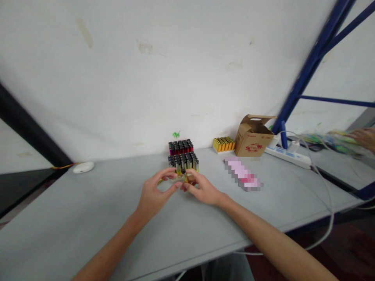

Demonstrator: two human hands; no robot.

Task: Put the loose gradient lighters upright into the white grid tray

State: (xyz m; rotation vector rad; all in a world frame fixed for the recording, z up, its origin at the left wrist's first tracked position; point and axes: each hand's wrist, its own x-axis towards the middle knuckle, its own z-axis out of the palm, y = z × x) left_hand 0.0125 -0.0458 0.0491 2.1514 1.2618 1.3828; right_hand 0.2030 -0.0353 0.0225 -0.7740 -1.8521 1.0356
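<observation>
At the far left of the grey table (88, 218) we see a small white oval object (83, 167) lying near the wall, well apart from the hands.

Moving right, we come to the left hand (152, 195), raised just above the tabletop with its fingers curled and its thumb and forefinger tips pinched toward the middle. Between the two hands sits a small yellow lighter (184, 177) with a dark top; it lies right at the meeting point of the fingertips, touched by the left fingertips on one side and by the right ones on the other. The right hand (202, 189) mirrors the left, fingers bent and closed in on the same lighter, so both hands grip it together. How it is tilted is too blurred for us to tell.

Just behind the hands stands a block of yellow lighters (183, 162) packed upright, and behind that a block of red lighters (181, 147) against the wall. Further right we find a tray of orange lighters (224, 144), then an open cardboard box (253, 136), with a pink pixelated patch (242, 174) on the table before them. A white power strip (288, 155) follows, and another person's hand (365, 138) shows at the right edge.
</observation>
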